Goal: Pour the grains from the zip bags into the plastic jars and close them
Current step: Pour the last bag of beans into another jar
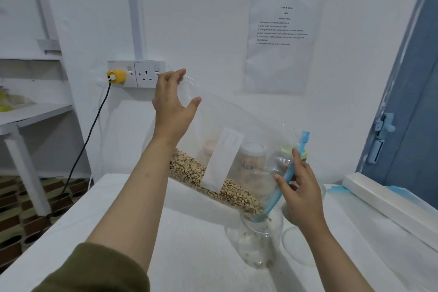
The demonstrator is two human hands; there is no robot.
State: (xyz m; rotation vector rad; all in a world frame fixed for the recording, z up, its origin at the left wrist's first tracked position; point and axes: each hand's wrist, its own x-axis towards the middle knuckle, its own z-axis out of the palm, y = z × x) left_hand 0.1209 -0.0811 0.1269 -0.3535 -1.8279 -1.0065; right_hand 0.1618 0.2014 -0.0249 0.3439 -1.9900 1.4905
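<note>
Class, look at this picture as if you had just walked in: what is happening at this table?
A person is pouring grains from a clear zip bag into an open plastic jar on the white table. The left hand lifts the bag's bottom end high, while the right hand holds the blue zip opening at the jar's mouth. Most grains are in the bag; only a few show in the jar. More jars stand behind.

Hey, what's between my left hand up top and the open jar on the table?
In the head view, the clear zip bag spans from the left hand down to the open jar, with beans sliding along its lower edge.
</note>
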